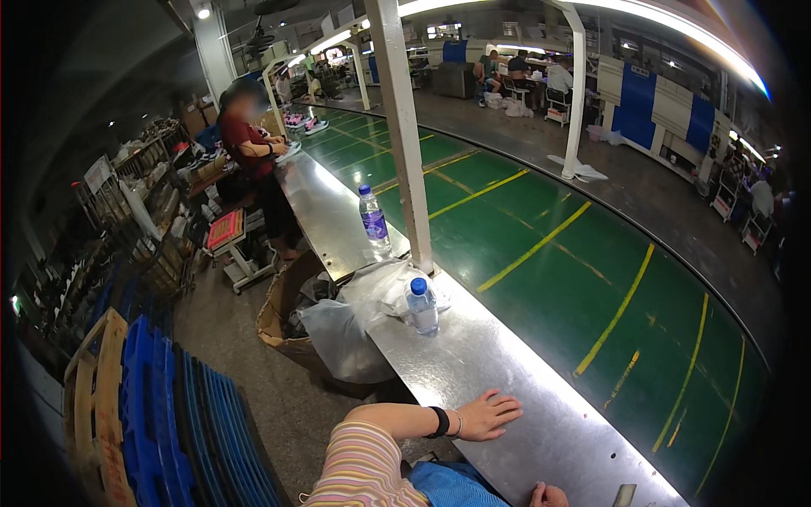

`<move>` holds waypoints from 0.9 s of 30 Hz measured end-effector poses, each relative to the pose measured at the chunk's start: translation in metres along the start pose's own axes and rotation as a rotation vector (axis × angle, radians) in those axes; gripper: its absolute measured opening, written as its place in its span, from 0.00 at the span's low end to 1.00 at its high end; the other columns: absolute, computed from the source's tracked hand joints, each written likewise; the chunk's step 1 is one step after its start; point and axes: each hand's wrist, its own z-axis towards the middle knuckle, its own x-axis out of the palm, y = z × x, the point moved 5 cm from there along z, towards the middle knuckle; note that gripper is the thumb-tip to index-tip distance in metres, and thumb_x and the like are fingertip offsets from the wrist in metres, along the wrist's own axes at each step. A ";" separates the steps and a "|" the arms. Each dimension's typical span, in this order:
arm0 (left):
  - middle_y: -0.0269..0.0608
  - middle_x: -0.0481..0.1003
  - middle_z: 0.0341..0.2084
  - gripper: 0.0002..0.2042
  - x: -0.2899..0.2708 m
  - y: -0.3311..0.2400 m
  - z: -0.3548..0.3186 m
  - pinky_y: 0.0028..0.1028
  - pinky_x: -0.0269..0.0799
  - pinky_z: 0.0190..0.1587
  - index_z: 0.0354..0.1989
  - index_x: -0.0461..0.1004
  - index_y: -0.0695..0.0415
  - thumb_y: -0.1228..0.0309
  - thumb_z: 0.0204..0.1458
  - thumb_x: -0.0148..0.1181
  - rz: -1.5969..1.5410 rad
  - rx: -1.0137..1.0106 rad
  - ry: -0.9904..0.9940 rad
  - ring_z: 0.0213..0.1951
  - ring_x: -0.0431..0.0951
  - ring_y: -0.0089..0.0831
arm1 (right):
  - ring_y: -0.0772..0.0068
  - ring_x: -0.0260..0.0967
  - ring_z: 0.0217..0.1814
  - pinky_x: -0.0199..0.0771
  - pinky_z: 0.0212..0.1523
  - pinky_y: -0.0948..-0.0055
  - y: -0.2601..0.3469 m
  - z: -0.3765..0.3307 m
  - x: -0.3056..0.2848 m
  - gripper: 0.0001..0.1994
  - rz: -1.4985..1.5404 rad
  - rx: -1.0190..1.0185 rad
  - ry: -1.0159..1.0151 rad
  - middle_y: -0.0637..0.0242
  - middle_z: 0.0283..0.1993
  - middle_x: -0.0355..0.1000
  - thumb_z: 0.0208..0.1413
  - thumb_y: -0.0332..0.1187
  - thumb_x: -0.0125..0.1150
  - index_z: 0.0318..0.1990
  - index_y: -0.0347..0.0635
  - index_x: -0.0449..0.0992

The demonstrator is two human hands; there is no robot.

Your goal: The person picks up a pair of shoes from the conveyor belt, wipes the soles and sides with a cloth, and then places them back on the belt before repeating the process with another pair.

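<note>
My left hand (487,417) lies palm down on the metal bench (515,372), its fingers stretched out and slightly apart. Nothing is in it. A black band (440,422) and a thin bracelet circle that wrist. At the lower edge of the picture, only part of my right hand (551,497) shows, with the thumb raised beside it; the rest is cut off, so its grip cannot be made out. To its right on the bench lies a small greyish flat piece (625,495). Blue cloth (456,484) covers my lap.
A clear bottle (423,308) with a blue cap stands beyond my left hand, near a plastic bag (346,334) and a carton (274,313). Another bottle (372,221) stands farther along, past a white post (404,135). A green conveyor (541,228) runs alongside. Someone in red (245,139) works far left.
</note>
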 end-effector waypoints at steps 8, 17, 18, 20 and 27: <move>0.43 0.52 0.58 0.26 0.001 0.001 0.000 0.44 0.40 0.60 0.59 0.51 0.55 0.61 0.52 0.44 0.007 0.007 -0.019 0.61 0.49 0.36 | 0.62 0.54 0.14 0.54 0.18 0.64 0.007 0.003 -0.007 0.21 0.065 0.022 -0.016 0.59 0.13 0.58 0.53 0.38 0.52 0.11 0.41 0.61; 0.43 0.52 0.58 0.26 0.001 0.000 0.001 0.44 0.40 0.60 0.59 0.52 0.56 0.62 0.52 0.44 0.007 0.006 -0.005 0.61 0.49 0.36 | 0.64 0.55 0.14 0.54 0.18 0.66 0.001 0.001 -0.003 0.19 0.034 -0.035 -0.052 0.60 0.13 0.59 0.53 0.37 0.53 0.12 0.41 0.63; 0.43 0.52 0.58 0.26 -0.001 0.000 0.000 0.44 0.40 0.60 0.59 0.52 0.56 0.62 0.52 0.44 0.006 0.005 -0.001 0.61 0.49 0.36 | 0.63 0.55 0.14 0.55 0.18 0.66 -0.001 0.000 -0.001 0.19 0.007 -0.026 -0.025 0.60 0.13 0.59 0.53 0.37 0.53 0.12 0.41 0.63; 0.43 0.52 0.58 0.26 -0.001 0.000 0.000 0.44 0.40 0.60 0.59 0.52 0.56 0.62 0.52 0.44 0.004 0.004 0.003 0.61 0.49 0.36 | 0.63 0.56 0.14 0.55 0.18 0.65 -0.001 0.000 0.000 0.19 -0.020 -0.017 0.002 0.60 0.14 0.59 0.53 0.38 0.53 0.12 0.41 0.63; 0.43 0.52 0.58 0.25 -0.002 -0.001 0.001 0.44 0.41 0.60 0.59 0.52 0.56 0.62 0.52 0.44 0.007 0.008 -0.001 0.61 0.49 0.35 | 0.61 0.54 0.14 0.53 0.18 0.63 0.003 0.000 -0.004 0.21 0.011 -0.032 -0.032 0.60 0.13 0.57 0.52 0.40 0.53 0.11 0.41 0.61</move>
